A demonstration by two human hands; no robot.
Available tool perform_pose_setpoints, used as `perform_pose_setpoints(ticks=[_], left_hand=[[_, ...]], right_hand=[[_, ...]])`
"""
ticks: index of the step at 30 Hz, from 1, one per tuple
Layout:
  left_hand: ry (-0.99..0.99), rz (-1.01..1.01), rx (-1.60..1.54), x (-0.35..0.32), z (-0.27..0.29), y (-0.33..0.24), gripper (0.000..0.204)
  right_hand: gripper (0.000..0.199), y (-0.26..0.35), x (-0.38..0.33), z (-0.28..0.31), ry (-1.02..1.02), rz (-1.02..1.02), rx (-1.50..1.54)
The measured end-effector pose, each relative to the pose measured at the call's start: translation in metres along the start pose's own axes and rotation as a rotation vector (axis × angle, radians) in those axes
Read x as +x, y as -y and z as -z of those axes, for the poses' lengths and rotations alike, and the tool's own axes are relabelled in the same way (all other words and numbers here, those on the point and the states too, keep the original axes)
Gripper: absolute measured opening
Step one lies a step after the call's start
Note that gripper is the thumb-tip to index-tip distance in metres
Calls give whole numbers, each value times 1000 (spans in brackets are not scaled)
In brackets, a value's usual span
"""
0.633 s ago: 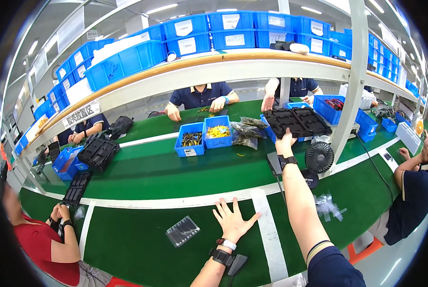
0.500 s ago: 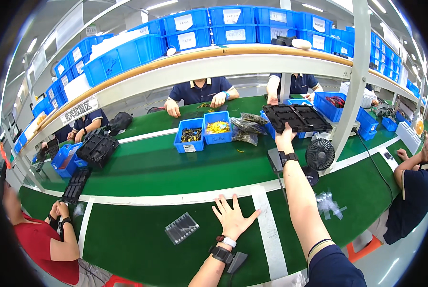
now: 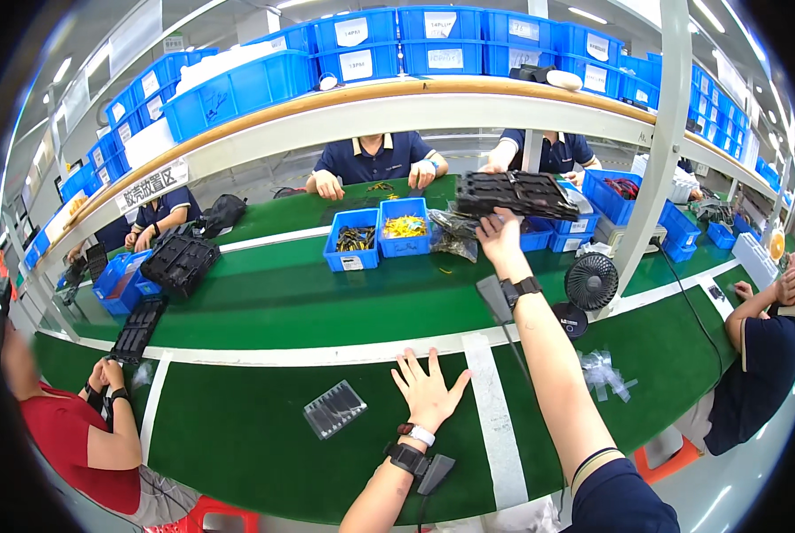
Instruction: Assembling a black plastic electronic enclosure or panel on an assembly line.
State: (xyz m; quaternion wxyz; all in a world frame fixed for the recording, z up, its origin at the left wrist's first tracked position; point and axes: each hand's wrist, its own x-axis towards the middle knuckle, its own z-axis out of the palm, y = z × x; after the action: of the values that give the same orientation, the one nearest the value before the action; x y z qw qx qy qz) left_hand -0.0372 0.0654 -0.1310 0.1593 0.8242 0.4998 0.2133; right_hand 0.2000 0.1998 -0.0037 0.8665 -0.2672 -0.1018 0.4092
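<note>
My right hand (image 3: 501,242) grips the near edge of a black compartmented plastic tray (image 3: 517,195), held out over the far part of the green table. Across the table, a co-worker's hand shows just behind the tray; whether it touches the tray I cannot tell. My left hand (image 3: 429,391) lies on the green mat with its fingers spread, holding nothing. To its left rests a clear plastic blister piece (image 3: 334,409) with several slots.
Blue bins with black parts (image 3: 353,240) and yellow parts (image 3: 405,228) stand mid-table, beside bagged parts (image 3: 455,234). A small black fan (image 3: 590,282) sits near a white post (image 3: 662,169). An overhead shelf (image 3: 397,111) carries blue crates. Co-workers sit around.
My right hand and the black tray have shifted left, uncovering blue bins behind the tray's former place. My left hand stays spread on the mat, nearly unmoved.
</note>
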Motion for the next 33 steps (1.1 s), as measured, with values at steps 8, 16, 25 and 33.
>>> perform_pose_setpoints(ticks=[8, 16, 25, 33], left_hand=[[-5, 6, 10, -4, 4, 5, 84], [26, -34, 75, 3, 1, 4, 86], [13, -45, 128, 7, 5, 3, 86], [50, -51, 142, 4, 16, 2, 82]], right_hand=[[65, -27, -132, 6, 474, -347, -506], [51, -3, -197, 100, 1089, 340, -1500], [38, -13, -194, 131, 981, 529, -1558], [30, -14, -198, 130, 951, 550, -1567]])
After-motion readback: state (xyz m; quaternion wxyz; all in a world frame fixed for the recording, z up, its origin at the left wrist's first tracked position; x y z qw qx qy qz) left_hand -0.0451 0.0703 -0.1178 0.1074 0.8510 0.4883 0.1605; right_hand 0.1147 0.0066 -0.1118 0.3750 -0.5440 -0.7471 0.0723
